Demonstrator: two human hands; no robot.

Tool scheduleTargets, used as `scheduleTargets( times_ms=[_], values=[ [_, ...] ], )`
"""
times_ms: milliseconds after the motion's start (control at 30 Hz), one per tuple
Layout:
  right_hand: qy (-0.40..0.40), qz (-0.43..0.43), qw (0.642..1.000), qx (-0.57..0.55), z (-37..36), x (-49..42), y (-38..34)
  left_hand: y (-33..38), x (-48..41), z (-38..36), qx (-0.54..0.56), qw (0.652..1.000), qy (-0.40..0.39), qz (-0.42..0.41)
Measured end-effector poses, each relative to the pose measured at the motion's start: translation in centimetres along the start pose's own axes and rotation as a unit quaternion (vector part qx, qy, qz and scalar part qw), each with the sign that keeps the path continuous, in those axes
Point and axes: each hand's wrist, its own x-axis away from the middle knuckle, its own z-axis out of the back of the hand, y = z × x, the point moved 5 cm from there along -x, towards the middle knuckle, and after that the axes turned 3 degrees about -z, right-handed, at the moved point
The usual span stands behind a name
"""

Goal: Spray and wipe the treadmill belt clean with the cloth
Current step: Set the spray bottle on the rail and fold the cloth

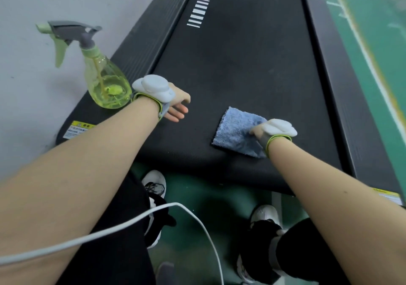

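Cloth, blue and fluffy, lies on the treadmill belt right of the frame's centre, close to the belt's near end. The right hand rests on the cloth's right part. A pale wrist unit covers most of that hand, so I cannot tell whether the fingers pinch the cloth or press it flat.

The left hand is at centre left, over the belt's left edge, with its fingers straight and loose and nothing in them. It wears the same kind of unit.

Just left of it a spray bottle stands upright on the treadmill's black side rail. The bottle is clear yellow-green with some liquid in the bottom, and its grey and pale green trigger head points towards the frame's left.

White stripes mark the belt near the top. A white cable crosses the lower left over dark trousers. Two white and black shoes stand on the green floor at the bottom.
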Motion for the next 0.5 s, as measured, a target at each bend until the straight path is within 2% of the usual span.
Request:
scheduleTargets(
  times_ms=[100, 233, 367, 500],
  values=[
    [-0.015, 0.013, 0.999, 0.044, 1.2, 1.5, -1.2, 0.2, 0.4, 0.2, 0.028, 0.999, -0.007, -0.025],
    [-0.008, 0.134, 0.990, -0.046, 0.7, 3.1, -5.4, 0.9, 0.6, 0.6, 0.078, 0.990, -0.023, -0.112],
    [-0.034, 0.258, 0.963, -0.074, 0.1, 6.6, -10.5, 0.8, 0.7, 0.6, 0.050, 0.984, -0.043, -0.164],
    [-0.085, 0.311, 0.945, -0.057, -1.3, 9.0, -13.3, 1.3, 0.8, 0.9, 0.014, 0.970, -0.016, -0.242]
  ],
)
